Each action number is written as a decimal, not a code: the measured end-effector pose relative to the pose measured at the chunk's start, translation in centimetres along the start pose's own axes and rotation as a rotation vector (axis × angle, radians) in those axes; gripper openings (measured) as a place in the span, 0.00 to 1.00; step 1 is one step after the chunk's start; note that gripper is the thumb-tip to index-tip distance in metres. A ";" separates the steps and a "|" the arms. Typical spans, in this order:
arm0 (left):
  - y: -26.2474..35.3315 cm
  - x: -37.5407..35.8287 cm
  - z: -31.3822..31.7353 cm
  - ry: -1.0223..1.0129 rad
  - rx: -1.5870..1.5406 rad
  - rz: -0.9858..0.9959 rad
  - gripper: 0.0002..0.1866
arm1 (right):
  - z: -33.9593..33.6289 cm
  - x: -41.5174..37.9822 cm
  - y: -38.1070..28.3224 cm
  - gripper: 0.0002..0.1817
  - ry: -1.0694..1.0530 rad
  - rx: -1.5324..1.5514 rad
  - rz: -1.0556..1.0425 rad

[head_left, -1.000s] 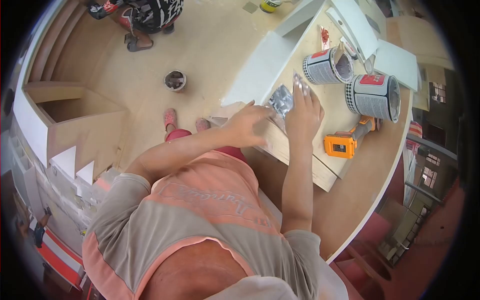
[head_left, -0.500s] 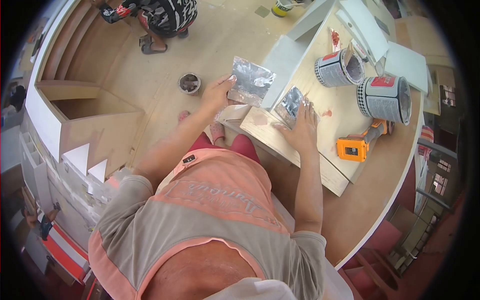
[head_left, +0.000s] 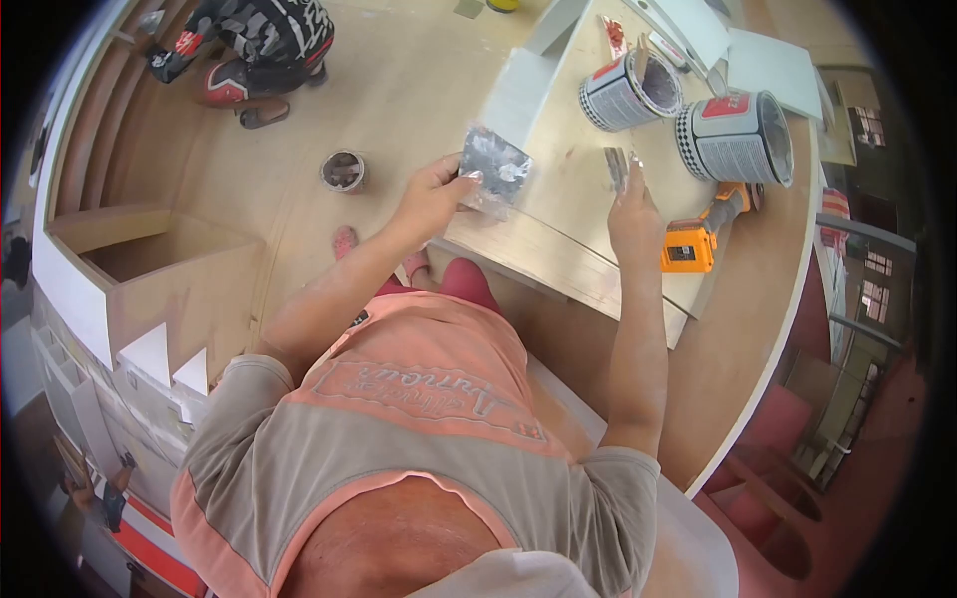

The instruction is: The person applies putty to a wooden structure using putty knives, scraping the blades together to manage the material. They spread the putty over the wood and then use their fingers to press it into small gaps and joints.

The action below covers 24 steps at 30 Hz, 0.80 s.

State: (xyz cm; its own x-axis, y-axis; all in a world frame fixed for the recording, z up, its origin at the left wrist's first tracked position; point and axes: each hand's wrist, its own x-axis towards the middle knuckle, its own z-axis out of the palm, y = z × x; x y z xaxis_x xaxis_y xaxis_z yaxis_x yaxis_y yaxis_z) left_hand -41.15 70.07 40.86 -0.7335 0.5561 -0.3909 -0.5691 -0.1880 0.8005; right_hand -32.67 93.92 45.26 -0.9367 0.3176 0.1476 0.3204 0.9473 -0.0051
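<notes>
My left hand [head_left: 436,191] is closed on the edge of a square metal putty plate [head_left: 495,164], its face smeared with grey and white filler. The plate is over the near end of a pale wooden board [head_left: 553,234]. My right hand [head_left: 635,216] grips a small flat metal scraper [head_left: 615,167], tilted so that its face shows only as a narrow strip. Both tools are apart from each other. Beyond my right hand, an orange cordless power tool [head_left: 688,246] lies on its side near the wrist.
Two paint cans, an upper one [head_left: 618,98] and a larger one [head_left: 733,140], lie tilted on the boards. A small tub [head_left: 344,171] stands on the floor. A co-worker [head_left: 264,50] crouches beside a wooden cabinet [head_left: 184,249]. White panels [head_left: 773,72] lie at the far right.
My right hand has lifted the scraper off the board, turned it and moved slightly right. The left hand's plate has tilted. The whole view has shifted, and the co-worker's arm has moved.
</notes>
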 end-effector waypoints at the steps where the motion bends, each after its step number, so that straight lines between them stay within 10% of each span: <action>1: -0.4 0.4 0.7 -0.010 -0.001 -0.007 0.15 | -0.2 -0.1 0.4 0.26 -0.003 -0.007 0.010; 4: -2.0 1.4 2.8 -0.226 0.322 -0.014 0.22 | -1.4 -0.7 1.1 0.24 -0.125 -0.031 -0.034; 6: -3.7 1.6 4.0 -0.022 0.964 0.591 0.34 | -3.0 -1.6 1.4 0.22 -0.192 -0.102 0.000; 9: -2.9 0.4 3.6 -0.250 1.328 0.731 0.42 | -3.9 -5.0 1.6 0.22 -0.051 0.305 0.187; 16: -4.7 -0.6 3.2 -0.467 1.639 0.751 0.35 | -1.5 -8.7 -5.4 0.23 -0.344 -0.113 0.032; 24: -5.8 -0.2 2.9 -0.294 1.601 0.928 0.25 | 0.9 -8.4 -6.1 0.20 -0.161 -0.070 -0.059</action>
State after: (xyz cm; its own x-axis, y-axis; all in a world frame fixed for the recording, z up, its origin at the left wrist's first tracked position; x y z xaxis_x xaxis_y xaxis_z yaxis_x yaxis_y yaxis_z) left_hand -36.64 73.37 37.59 -0.3868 0.8709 0.3033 0.8915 0.2691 0.3645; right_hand -26.86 85.45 43.15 -0.9629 0.2696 -0.0145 0.2680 0.9610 0.0686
